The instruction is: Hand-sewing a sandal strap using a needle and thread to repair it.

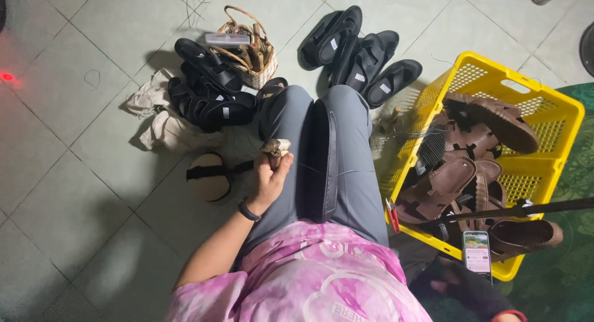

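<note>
My left hand (269,179), with a black band on its wrist, is closed around a small brown tool or spool (276,147) over my left thigh. A thin thread (334,171) runs from that hand to the right across my grey trousers. A long black sandal piece (322,155) lies lengthwise between my legs. A dark glove-like shape (459,288) at the bottom right may be my right hand; its fingers are not readable.
A yellow plastic crate (560,111) of brown sandals stands at my right. A phone (476,252) is propped at its near corner and red-handled pliers (392,214) lie beside it. Black sandals (213,96), more black sandals (359,49), a wicker basket (250,46) and pale cloth (158,121) lie ahead.
</note>
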